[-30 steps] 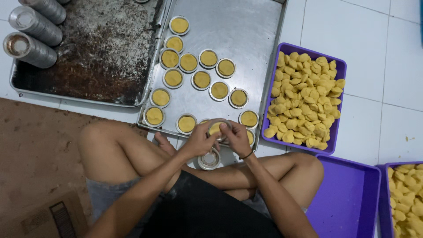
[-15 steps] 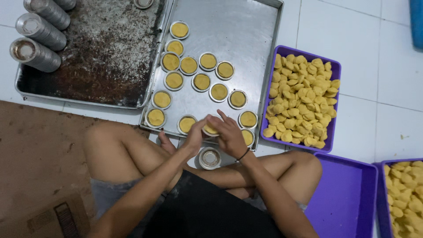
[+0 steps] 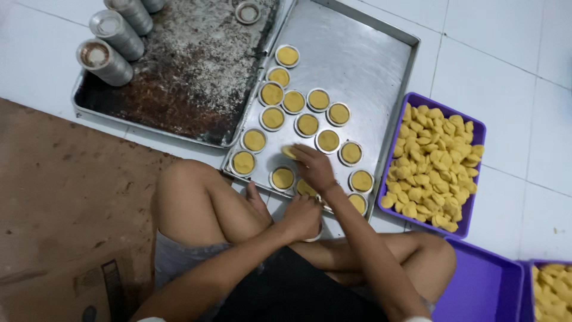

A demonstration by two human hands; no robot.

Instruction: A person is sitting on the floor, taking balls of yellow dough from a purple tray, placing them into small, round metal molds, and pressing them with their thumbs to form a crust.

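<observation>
- One view only: head cam, worn by the person, pointing almost straight down at the floor.
- Wearer sits cross-legged; knees and forearms fill the bottom of frame, so the cam sits just above the lap.
- Close to mid range: hands near centre, right hand (image 3: 314,168) over the clean tray (image 3: 357,71), left hand (image 3: 301,217) below it by the lap.
- Top of frame reaches the dirty tray (image 3: 179,77) and the stacked tins (image 3: 104,59) at top left.
- Right edge takes in the purple bin (image 3: 435,164); two more bins are cut off at bottom right.
- No second view, so no shared area.
</observation>
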